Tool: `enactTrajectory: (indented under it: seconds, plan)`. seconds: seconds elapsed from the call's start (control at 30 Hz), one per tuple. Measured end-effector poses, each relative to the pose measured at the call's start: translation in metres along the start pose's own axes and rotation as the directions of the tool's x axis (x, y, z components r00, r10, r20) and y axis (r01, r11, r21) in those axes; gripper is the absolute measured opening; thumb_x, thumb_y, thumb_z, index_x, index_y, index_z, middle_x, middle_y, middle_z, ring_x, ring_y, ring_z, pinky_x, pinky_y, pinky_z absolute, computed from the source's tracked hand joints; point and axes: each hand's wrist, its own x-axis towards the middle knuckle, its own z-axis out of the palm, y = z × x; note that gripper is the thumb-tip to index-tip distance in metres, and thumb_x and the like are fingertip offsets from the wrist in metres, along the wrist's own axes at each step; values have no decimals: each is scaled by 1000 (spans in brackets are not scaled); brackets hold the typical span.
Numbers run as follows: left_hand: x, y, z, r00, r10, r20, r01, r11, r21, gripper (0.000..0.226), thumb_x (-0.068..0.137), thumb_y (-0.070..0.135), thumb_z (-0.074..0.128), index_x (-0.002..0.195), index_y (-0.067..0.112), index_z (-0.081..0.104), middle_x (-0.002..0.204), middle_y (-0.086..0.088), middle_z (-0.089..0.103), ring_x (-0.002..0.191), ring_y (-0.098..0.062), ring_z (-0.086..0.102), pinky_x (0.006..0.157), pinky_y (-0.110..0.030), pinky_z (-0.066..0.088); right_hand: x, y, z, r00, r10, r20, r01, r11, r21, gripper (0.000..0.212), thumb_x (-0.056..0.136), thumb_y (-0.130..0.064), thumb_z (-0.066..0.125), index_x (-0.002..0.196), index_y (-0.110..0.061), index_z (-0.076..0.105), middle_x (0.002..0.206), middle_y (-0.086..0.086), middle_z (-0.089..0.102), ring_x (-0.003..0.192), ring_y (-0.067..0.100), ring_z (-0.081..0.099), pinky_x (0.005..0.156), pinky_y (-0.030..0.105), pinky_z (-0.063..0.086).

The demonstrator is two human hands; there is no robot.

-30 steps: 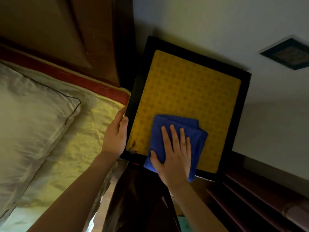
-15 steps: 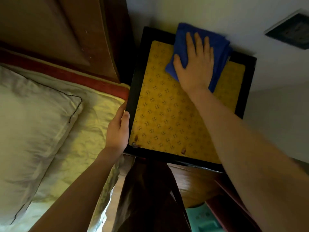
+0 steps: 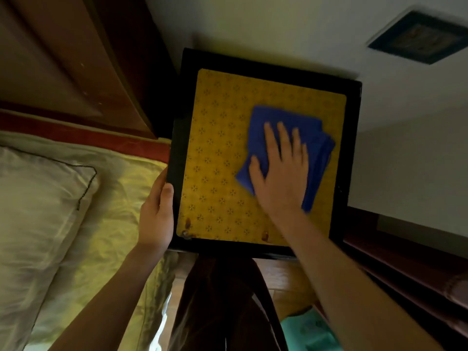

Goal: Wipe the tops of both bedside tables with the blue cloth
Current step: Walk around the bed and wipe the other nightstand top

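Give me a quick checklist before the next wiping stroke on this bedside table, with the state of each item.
1. Blue cloth flat under the right hand: ok, palm and fingers are spread on it.
2. Cloth on the yellow mat, not off the edge: ok.
3. Left hand steadying the bedside table at its bed-side edge: ok.
4. Table top free of loose things in the cloth's path: ok, none visible.
5. Brown spots near the front edge of the mat wiped off: not ok, they show.
6. Second bedside table done: cannot tell, out of view.
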Motion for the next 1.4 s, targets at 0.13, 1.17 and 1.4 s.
enactTrajectory:
  seconds: [0.13, 1.17, 1.4]
  plan:
    - [1, 0, 1, 1000, 14, 7, -14, 1000, 10, 47, 98, 41, 37, 139, 24, 49, 132, 1, 62, 124, -15, 56, 106, -42, 44, 93, 2, -2, 991, 92, -101, -87, 995, 48, 63, 95, -52, 25, 151, -26, 23, 159, 1, 24, 148, 26, 15, 121, 41, 10]
    - [-5, 10, 5, 1000, 20, -6, -20, 1000, 15, 37, 103, 26, 35, 133, 16, 55, 112, 10, 65, 102, -2, 61, 83, -11, 45, 108, 74, -24, 995, 12, -104, -4, 998, 70, 63, 94, -57, 25, 151, -28, 25, 157, -1, 29, 147, 25, 19, 120, 41, 13]
    - [-7, 13, 4, 1000, 0, -28, 3, 995, 105, 41, 102, 34, 34, 133, 16, 54, 128, -7, 63, 116, -22, 57, 92, -29, 42, -12, 93, -17, 996, 55, -71, -51, 997, 60, 61, 96, -54, 31, 151, -28, 24, 158, -1, 27, 148, 26, 16, 120, 43, 14]
